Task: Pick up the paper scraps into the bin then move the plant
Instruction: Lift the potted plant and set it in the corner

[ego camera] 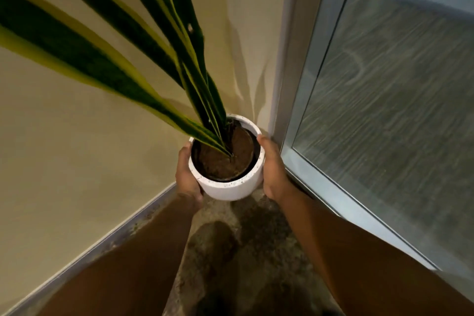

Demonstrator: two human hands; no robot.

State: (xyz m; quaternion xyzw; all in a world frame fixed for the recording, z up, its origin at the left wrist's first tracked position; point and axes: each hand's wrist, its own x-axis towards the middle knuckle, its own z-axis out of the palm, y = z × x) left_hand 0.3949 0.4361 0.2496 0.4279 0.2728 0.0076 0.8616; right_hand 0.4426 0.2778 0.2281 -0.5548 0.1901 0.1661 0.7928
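Note:
A snake plant with long green, yellow-edged leaves [107,41] grows from brown soil in a white speckled pot [230,187]. The pot sits low in a corner between a beige wall and a glass door. My left hand [187,177] grips the pot's left side. My right hand [273,169] grips its right side, fingers over the rim. Whether the pot rests on the floor or is just lifted, I cannot tell. No paper scraps or bin are in view.
A beige wall [77,149] with a metal baseboard [102,244] runs along the left. A glass door with an aluminium frame [333,192] stands close on the right. Speckled floor [243,251] lies below, with my shadow on it.

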